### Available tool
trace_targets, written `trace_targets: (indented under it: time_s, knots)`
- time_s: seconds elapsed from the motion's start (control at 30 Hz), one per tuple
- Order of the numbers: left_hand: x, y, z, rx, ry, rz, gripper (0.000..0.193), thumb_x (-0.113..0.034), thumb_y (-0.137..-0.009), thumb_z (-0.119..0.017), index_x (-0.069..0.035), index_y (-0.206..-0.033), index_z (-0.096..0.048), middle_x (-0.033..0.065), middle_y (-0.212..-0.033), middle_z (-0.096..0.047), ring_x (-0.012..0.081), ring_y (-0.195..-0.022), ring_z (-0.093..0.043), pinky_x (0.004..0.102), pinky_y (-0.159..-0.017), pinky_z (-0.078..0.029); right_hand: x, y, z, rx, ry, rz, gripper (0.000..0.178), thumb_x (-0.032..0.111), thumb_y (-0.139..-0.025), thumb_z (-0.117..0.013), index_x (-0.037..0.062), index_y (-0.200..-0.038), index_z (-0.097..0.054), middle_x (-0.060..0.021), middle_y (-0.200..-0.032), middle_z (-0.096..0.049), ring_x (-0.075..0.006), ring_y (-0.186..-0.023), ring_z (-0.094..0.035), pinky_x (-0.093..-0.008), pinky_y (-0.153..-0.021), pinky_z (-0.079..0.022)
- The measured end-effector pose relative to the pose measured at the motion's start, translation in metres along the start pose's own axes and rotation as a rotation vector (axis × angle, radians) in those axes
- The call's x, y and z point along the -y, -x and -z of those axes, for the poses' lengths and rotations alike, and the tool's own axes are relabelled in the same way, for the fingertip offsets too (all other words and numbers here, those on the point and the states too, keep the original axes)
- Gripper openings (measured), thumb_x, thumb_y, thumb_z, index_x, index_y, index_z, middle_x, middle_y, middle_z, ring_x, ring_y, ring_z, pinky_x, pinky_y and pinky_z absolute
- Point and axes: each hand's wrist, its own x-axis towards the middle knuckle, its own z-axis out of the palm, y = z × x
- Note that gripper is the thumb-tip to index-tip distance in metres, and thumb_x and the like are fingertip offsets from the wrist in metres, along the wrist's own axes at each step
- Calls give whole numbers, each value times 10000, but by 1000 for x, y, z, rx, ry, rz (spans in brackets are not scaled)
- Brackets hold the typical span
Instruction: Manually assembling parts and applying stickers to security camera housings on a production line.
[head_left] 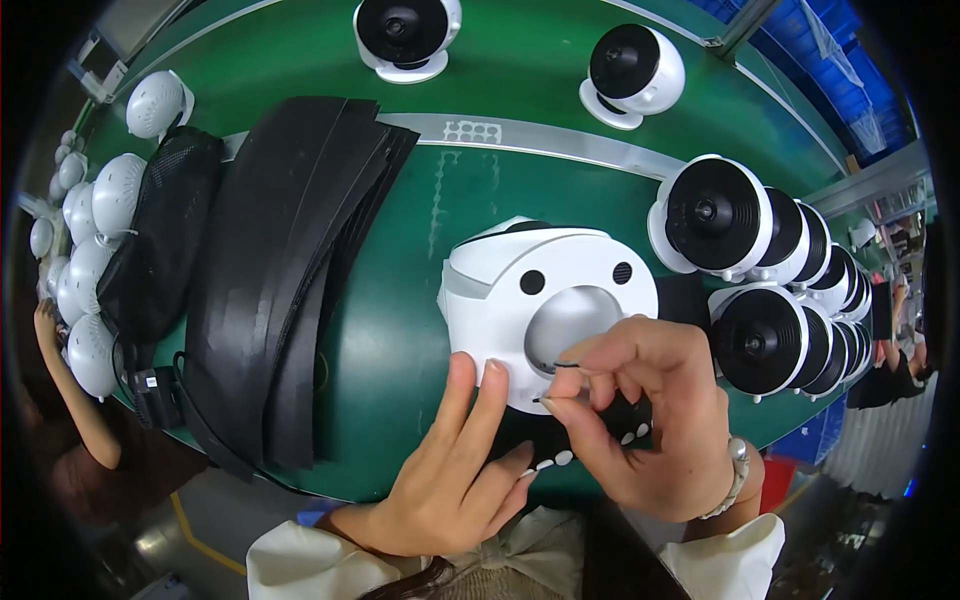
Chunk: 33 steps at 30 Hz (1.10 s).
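Observation:
A white round fan housing (545, 285) lies tipped on the green bench, its base toward me with two black round pads and a grey hollow in the middle. My left hand (455, 470) rests flat against its lower left edge, fingers straight. My right hand (640, 420) pinches a small dark pad between thumb and forefinger just below the grey hollow. Under my hands lies a black strip (560, 455) carrying small white oval pads.
A pile of black sheets (290, 270) covers the bench at left, beside a black mesh bag (160, 230) and several white domes (95, 270). Assembled black-faced fans (715, 215) line the right side; two more stand at the back (405, 35). Another person's forearm (70, 385) is at far left.

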Motion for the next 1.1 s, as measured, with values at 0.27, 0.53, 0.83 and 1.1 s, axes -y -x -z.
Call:
trace_targets:
  time_s: [0.27,0.53,0.83,1.1]
  knots:
    - [1,3,-2,-13,47,-13,191,-49,-669,-640,90,-781,-570,410,-1180,-396,573,-1107,-389,474,-869,-447,1,-2,-6,-28,118,44,418,-90,-712,-660,-28,-1025,-390,-101,-858,-583,-78,-614,-509,-189,-551,-419]
    - [0,1,-2,-18,37,2,181,-40,-658,-635,86,-773,-576,387,-1179,-419,545,-1108,-412,446,-867,-455,3,-4,-6,-38,157,32,383,-86,-689,-679,-20,-977,-436,-93,-812,-590,-83,-600,-506,-185,-516,-398]
    - [0,0,-3,-25,29,-6,179,-42,-659,-635,83,-775,-581,383,-1169,-431,540,-1098,-426,440,-853,-465,-3,-2,-7,-32,125,58,414,-81,-679,-692,-9,-962,-399,-81,-807,-595,-69,-563,-445,-182,-486,-359]
    - [2,3,-4,-34,60,-28,184,-67,-672,-635,71,-789,-599,384,-1172,-430,540,-1091,-432,434,-848,-466,3,-2,8,-88,388,15,600,4,-632,-780,-15,-1069,-370,-17,-699,-483,-46,-540,-391,-163,-466,-309]
